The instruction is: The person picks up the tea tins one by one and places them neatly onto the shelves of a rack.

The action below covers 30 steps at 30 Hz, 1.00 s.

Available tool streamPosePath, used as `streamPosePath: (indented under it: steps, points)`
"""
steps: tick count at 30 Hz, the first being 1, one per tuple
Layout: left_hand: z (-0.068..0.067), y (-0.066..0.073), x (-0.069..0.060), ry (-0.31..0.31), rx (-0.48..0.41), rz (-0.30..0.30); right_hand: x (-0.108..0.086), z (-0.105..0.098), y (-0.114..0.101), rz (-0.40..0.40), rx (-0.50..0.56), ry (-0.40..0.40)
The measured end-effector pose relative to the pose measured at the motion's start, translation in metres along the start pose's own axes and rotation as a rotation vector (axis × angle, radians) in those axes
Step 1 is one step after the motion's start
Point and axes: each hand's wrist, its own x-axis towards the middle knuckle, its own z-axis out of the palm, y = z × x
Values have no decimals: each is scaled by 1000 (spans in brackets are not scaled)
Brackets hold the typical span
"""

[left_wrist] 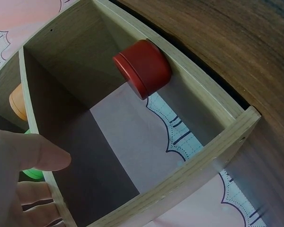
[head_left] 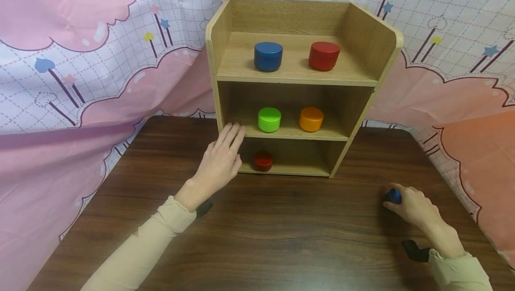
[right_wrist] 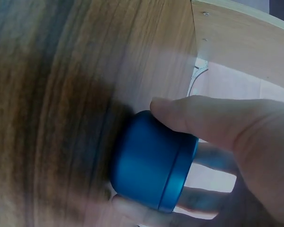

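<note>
In the head view my left hand (head_left: 220, 159) lies at the left front edge of the wooden shelf unit (head_left: 297, 81), fingers extended onto the middle board. The left wrist view shows its thumb (left_wrist: 49, 153) on the lower-compartment side of that board, with other fingers beyond it. At the right of the table my right hand (head_left: 414, 206) grips a small blue round tin (right_wrist: 149, 163), thumb on one side and fingers on the other. The tin is on or just above the tabletop; I cannot tell which. A red tin (left_wrist: 146, 66) stands in the bottom compartment.
The top level holds a larger blue tin (head_left: 268, 56) and a larger red tin (head_left: 323, 56). A green tin (head_left: 269, 120) and an orange tin (head_left: 311, 119) sit on the middle level. Behind the dark wooden table (head_left: 281, 237) hangs a patterned cloth (head_left: 169, 81).
</note>
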Motion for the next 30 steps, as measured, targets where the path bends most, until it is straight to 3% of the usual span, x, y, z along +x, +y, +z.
streamPosePath:
  steps: [11,30]
  points:
    - [-1,1,0,-7,-2,-3,-1,0,-7,-27,11,40]
    - [2,0,0,14,18,2,6,-6,-54,-123,48,104]
